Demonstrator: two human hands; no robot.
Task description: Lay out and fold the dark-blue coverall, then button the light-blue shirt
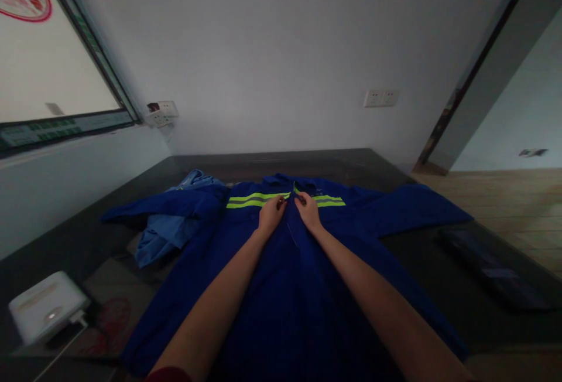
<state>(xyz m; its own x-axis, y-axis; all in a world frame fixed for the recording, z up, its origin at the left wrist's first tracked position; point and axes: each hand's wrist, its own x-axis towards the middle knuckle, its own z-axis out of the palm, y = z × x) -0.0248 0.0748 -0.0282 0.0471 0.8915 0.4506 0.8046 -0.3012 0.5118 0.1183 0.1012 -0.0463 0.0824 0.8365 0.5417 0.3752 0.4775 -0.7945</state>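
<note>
A dark blue work jacket (pixel 281 288) with a yellow-green reflective stripe (pixel 254 199) across the chest lies spread flat on a dark table (pixel 439 288), sleeves out to both sides. My left hand (pixel 271 213) and my right hand (pixel 308 211) meet at the jacket's front opening, just below the stripe. Both hands are closed in a pinch on the two front edges of the fabric. A small button-like thing shows at my left fingertips.
A lighter blue garment (pixel 169 232) lies bunched under the jacket's left sleeve. A white box (pixel 46 306) with a cable sits at the near left. A dark flat object (pixel 492 268) lies at the right. Wall sockets (pixel 381 98) and a window (pixel 52 65) are behind.
</note>
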